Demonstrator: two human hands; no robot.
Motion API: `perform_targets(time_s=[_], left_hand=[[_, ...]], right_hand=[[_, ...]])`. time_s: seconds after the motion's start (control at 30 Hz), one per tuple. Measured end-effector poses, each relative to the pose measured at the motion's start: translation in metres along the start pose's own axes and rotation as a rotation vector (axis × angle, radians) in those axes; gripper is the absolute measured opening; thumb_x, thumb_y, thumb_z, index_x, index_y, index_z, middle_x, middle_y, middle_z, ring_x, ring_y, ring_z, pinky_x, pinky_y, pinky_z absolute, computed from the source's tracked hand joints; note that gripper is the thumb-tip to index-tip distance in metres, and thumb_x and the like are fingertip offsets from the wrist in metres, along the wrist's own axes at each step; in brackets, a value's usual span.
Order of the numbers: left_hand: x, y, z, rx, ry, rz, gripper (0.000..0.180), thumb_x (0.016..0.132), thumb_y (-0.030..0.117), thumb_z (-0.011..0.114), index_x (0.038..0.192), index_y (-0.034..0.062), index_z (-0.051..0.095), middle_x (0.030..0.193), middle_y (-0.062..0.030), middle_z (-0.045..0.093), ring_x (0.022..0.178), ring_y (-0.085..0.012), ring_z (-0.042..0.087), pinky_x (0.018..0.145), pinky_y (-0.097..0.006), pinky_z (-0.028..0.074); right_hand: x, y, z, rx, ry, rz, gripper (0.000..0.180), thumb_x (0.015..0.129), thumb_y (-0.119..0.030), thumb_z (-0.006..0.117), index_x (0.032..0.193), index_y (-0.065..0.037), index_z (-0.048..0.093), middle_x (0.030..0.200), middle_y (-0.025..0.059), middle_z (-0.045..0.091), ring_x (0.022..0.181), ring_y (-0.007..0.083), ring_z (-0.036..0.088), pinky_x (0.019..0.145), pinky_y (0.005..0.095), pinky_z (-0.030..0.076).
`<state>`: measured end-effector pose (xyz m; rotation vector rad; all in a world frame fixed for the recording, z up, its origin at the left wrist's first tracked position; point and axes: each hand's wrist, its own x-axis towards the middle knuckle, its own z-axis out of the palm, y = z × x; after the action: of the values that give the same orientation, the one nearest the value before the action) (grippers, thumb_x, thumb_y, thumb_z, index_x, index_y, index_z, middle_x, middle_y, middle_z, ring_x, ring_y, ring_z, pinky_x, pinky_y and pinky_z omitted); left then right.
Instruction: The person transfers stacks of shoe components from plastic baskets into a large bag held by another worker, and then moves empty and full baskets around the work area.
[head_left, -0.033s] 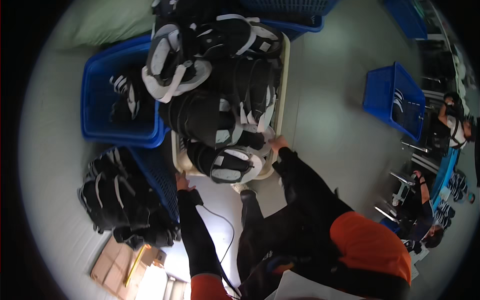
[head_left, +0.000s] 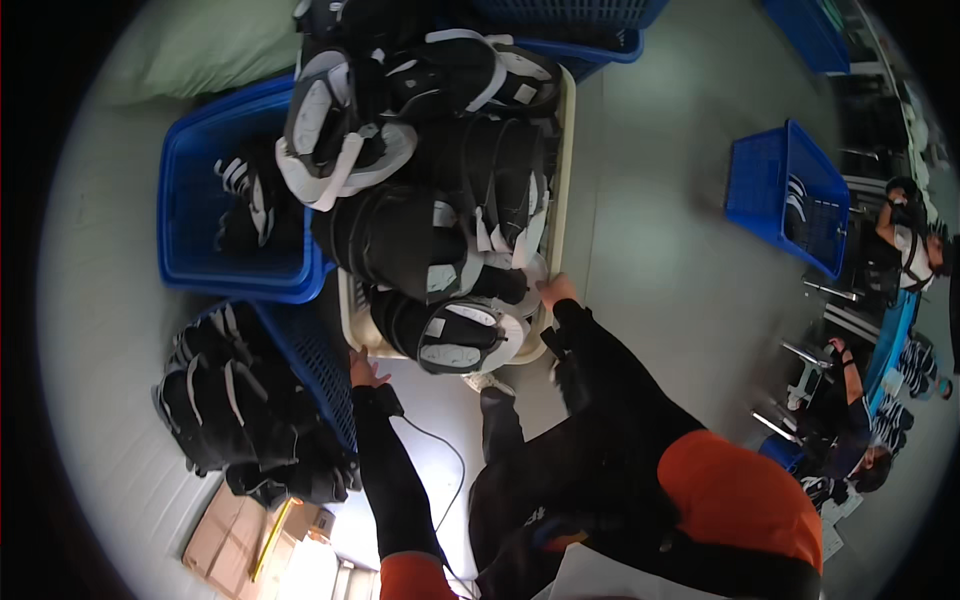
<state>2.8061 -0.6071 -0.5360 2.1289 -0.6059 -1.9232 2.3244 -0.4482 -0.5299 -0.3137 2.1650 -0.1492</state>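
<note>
A cream-coloured plastic basket (head_left: 352,333) stands on the floor before me, heaped with stacks of black, grey and white shoe uppers (head_left: 460,322). My right hand (head_left: 559,290) is closed on the basket's right rim near the front, beside the lowest stack. At the near left corner, my left hand (head_left: 367,369) grips the rim with its fingers, thumb to the right. The undersides of both grips are hidden. A grey-white upper (head_left: 345,165) lies tilted on top of the heap, over the left rim.
Left of the basket stands a blue bin (head_left: 165,225) with a few uppers inside. Nearer, black uppers (head_left: 240,400) pile against a blue crate (head_left: 305,350). Another blue basket (head_left: 760,185) stands on the floor at right, near seated people. A cable (head_left: 462,460) hangs by my left arm.
The basket and its heap sit slightly lower and further left in view. Both hands stay at the rim. My right foot has shifted a little.
</note>
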Motion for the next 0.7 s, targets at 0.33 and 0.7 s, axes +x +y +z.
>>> perform_targets(time_s=[0.33,0.7], left_hand=[[-0.057,-0.072,0.048,-0.379,-0.032,0.122,0.067,0.1,0.011,0.045,0.155,0.02,0.008,0.152,-0.0159,0.033,0.127,-0.0397,0.049,0.096,-0.056,0.052],[0.014,0.133,-0.025,0.422,0.504,0.688,0.05,0.082,0.037,0.079,0.108,0.0004,0.056,0.097,-0.0093,0.064,0.091,-0.0215,0.061,0.084,-0.035,0.049]], right_hand=[[0.034,0.085,-0.012,0.069,0.108,-0.173,0.055,0.08,-0.05,0.071,0.096,0.003,0.063,0.084,0.0203,0.07,0.078,0.0331,0.07,0.069,0.0455,0.054],[-0.177,-0.15,-0.16,-0.035,1.079,-0.515,0.039,0.086,-0.011,0.064,0.122,0.0,0.053,0.108,0.015,0.059,0.094,0.0307,0.057,0.089,0.0413,0.046]])
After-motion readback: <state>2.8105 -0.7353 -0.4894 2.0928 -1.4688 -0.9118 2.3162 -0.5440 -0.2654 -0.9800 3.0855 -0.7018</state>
